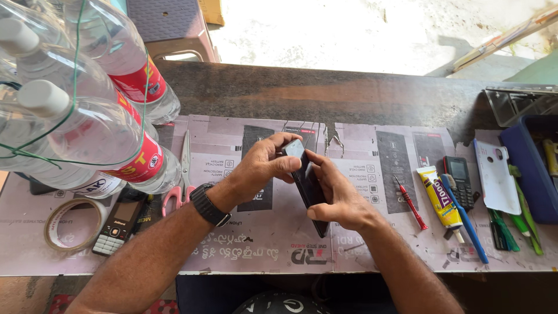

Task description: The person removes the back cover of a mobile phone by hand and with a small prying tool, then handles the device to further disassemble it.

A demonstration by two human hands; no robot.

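Note:
Both my hands hold a dark slim phone (310, 185) edge-up above the printed cardboard mat (232, 244). My left hand (264, 166), with a black watch on its wrist, grips the phone's upper end with thumb and fingers. My right hand (340, 197) cups the lower part from the right side, thumb under it. The phone's face is mostly hidden by my fingers.
Clear plastic bottles (87, 110) hang at the left. Pink-handled scissors (183, 174), a tape roll (70, 224) and a keypad phone (116, 227) lie left. A red screwdriver (411, 203), glue tube (439, 197), blue tool (465, 215), small black phone (461, 180), white phone cover (497, 177) and blue tray (532, 168) lie right.

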